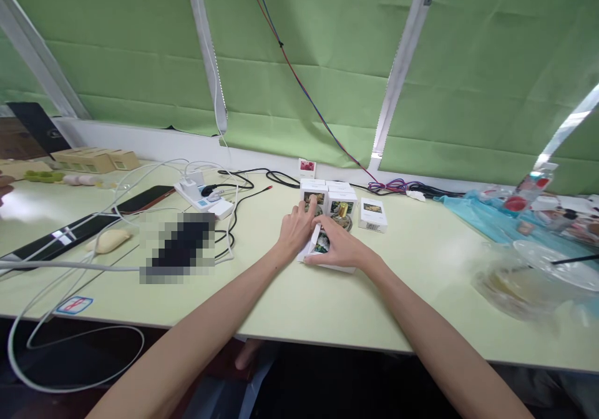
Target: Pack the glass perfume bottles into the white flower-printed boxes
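Note:
My right hand (340, 244) is closed around a small white box (322, 244) with a dark green picture on its face, thumb at the near edge and fingers at the far side. Just left of it, my left hand (296, 228) reaches forward with its fingers stretched out, the tips against a white picture box (314, 188) behind. The left thumb is hidden. A shiny gold and brown item (344, 213) lies by my right fingers, partly covered, in front of another white picture box (340, 194). To the right lies a separate white box (373, 213) with a barcode.
A power strip (201, 197) with white and black cables lies left, near a pixelated dark patch (180, 247). At the right are a blurred plastic cup (524, 281) with a straw, a bottle (531, 188) and blue plastic sheeting (482, 216). Cables run along the back.

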Available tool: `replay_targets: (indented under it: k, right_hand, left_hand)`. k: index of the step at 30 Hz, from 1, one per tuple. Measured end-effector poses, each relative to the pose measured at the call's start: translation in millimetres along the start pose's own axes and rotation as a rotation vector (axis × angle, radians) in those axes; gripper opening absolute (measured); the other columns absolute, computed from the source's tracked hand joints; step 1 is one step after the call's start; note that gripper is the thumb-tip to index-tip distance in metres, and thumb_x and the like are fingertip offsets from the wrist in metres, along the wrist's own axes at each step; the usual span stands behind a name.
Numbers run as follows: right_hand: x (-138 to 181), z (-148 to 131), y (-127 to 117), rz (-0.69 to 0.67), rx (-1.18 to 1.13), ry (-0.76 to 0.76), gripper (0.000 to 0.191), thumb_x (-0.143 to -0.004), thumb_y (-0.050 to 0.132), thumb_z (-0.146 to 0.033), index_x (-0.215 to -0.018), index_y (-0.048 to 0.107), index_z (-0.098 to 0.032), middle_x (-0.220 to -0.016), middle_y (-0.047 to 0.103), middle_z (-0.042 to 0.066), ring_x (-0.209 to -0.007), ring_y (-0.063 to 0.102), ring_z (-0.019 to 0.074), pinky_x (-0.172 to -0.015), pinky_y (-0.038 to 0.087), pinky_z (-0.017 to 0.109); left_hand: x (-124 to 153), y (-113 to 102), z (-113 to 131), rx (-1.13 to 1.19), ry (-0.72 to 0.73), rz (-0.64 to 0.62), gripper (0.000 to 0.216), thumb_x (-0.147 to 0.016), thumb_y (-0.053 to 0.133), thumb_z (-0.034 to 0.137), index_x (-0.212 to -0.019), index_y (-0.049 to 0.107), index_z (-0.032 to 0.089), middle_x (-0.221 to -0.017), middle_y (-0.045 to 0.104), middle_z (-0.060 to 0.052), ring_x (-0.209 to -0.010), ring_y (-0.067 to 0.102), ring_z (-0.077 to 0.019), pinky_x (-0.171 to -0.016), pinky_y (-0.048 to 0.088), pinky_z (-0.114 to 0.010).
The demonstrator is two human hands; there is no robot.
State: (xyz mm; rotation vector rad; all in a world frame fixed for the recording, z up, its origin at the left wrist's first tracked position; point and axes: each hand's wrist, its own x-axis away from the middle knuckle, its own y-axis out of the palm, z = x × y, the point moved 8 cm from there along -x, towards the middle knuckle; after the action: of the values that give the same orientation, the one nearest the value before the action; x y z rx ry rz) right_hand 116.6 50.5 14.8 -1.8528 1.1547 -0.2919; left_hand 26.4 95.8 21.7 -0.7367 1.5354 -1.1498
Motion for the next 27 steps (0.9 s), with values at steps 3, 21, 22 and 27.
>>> replay_targets:
  k: [3, 21, 22, 27]
  right_hand:
    - [0, 0, -1, 0.005, 0.001, 0.002, 0.064, -0.076, 0.077, -0.056, -0.121, 0.044, -0.025, -0.130, 0.054, 0.010, -0.116, 0.058, 0.0281, -0.096, 0.046, 0.042]
    - [0, 0, -2, -0.001, 0.003, -0.007, 0.069, -0.072, 0.080, -0.054, -0.123, 0.045, -0.025, -0.126, 0.055, 0.009, -0.112, 0.059, 0.0290, -0.096, 0.047, 0.044]
    - [0, 0, -2, -0.001, 0.000, -0.012, 0.068, -0.071, 0.080, -0.054, -0.122, 0.045, -0.026, -0.126, 0.055, 0.009, -0.112, 0.059, 0.0286, -0.096, 0.047, 0.044]
    - [1, -3, -5, -0.008, 0.010, -0.013, 0.062, -0.071, 0.081, -0.051, -0.117, 0.047, -0.026, -0.121, 0.056, 0.007, -0.105, 0.061, 0.0262, -0.092, 0.049, 0.042]
  left_hand:
    - [0, 1, 0, 0.002, 0.001, 0.005, 0.058, -0.101, 0.038, 0.025, -0.156, 0.019, 0.018, -0.129, 0.055, -0.019, -0.111, 0.061, -0.0304, -0.073, 0.054, -0.036]
    - [-1, -2, -7, 0.091, -0.029, 0.013, 0.053, -0.099, 0.042, 0.026, -0.150, 0.027, 0.020, -0.120, 0.058, -0.016, -0.104, 0.067, -0.0306, -0.074, 0.053, -0.037]
    - [0, -3, -7, 0.107, -0.029, 0.018, 0.053, -0.099, 0.042, 0.028, -0.149, 0.028, 0.019, -0.120, 0.059, -0.016, -0.103, 0.067, -0.0308, -0.074, 0.053, -0.037]
    - [0, -3, -13, 0.196, -0.025, -0.015, 0.052, -0.100, 0.042, 0.035, -0.148, 0.030, 0.020, -0.121, 0.063, -0.016, -0.097, 0.070, -0.0303, -0.074, 0.050, -0.035]
